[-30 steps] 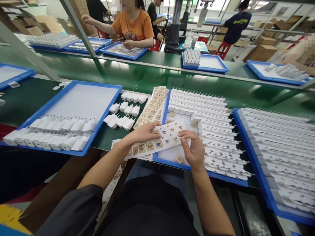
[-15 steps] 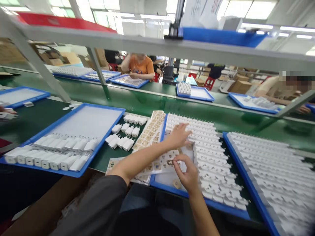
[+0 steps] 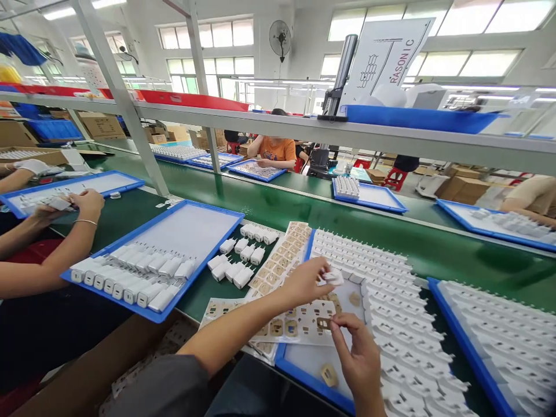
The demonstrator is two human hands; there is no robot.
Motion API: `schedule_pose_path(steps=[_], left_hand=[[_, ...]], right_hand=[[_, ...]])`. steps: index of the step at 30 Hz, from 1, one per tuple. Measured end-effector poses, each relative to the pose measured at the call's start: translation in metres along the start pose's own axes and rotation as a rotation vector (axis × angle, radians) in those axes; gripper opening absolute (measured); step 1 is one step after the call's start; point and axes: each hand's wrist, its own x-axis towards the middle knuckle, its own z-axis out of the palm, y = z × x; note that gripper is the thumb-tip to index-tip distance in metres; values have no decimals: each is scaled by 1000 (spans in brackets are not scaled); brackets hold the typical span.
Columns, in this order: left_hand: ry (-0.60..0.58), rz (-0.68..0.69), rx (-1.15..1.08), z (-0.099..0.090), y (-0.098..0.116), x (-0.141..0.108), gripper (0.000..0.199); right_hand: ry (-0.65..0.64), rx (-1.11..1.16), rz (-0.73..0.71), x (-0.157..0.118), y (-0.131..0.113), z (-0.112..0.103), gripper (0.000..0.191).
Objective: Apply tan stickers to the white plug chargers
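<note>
My left hand (image 3: pixel 306 281) is closed on a white charger piece (image 3: pixel 332 277) above the near tray (image 3: pixel 304 370), beside rows of white chargers (image 3: pixel 391 307). Lower right, my right hand (image 3: pixel 358 350) pinches a small brown sticker (image 3: pixel 324 323) between thumb and fingertip. Under both hands lies a sheet of brown stickers (image 3: pixel 278 324). A second sticker sheet (image 3: pixel 282 255) leans at the tray's left edge. One loose brown piece (image 3: pixel 329 375) rests on the tray floor.
Left are loose white chargers (image 3: pixel 237 272) and a blue-rimmed tray (image 3: pixel 208 208) holding more. A co-worker's hands (image 3: pixel 87 205) work at the far left. On the right stands another full tray (image 3: pixel 499 324); a metal shelf (image 3: pixel 278 124) crosses above.
My left hand has gone from spread fingers over the charger rows to holding a white charger piece. My right hand still pinches the brown sticker. The camera view has tilted up and left.
</note>
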Motion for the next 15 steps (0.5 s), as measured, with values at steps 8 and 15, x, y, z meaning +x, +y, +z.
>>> schedule_pose_path(steps=[8,15], left_hand=[[227,-459,-1233,27,-15,-102,73],[123,-310,-964,47,-23,-103,51]], right_hand=[[-278,381,392,2,-18,1,23],[-234,467,527,6,-23,-8,30]])
